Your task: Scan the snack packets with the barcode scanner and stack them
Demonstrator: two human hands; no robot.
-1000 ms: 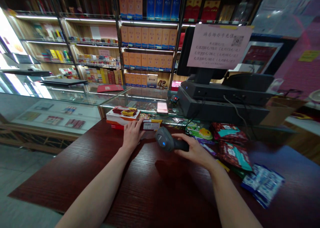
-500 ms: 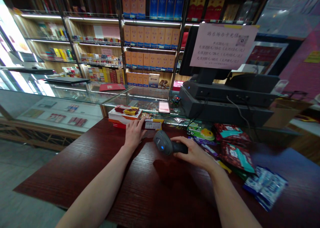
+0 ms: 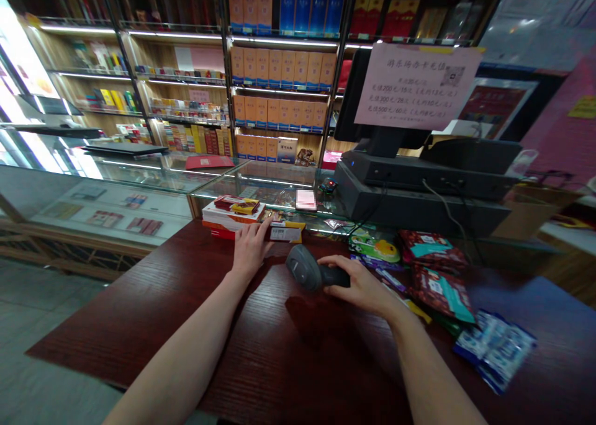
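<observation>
My right hand [image 3: 361, 282] is wrapped round the handle of a dark grey barcode scanner [image 3: 303, 267], held just above the table. Its head points toward a small yellow-edged box [image 3: 286, 232] with a barcode on its near face. My left hand [image 3: 250, 248] grips the left end of that box, fingers over the top and thumb in front, partly hiding it. Touching or very close to this hand is a stack of white and orange boxes [image 3: 228, 217], with red and yellow packets [image 3: 237, 204] on top.
Brown and teal snack bags [image 3: 442, 291], a blue and white packet [image 3: 496, 350] and a green packet [image 3: 375, 246] lie to the right. Behind them stand a cash drawer [image 3: 419, 198] and a monitor [image 3: 352, 96] with a paper sign. A glass counter [image 3: 261, 174] borders the wooden table [image 3: 162, 301].
The blue light on the scanner has gone out. Both hands, the scanner and the box stay almost where they were.
</observation>
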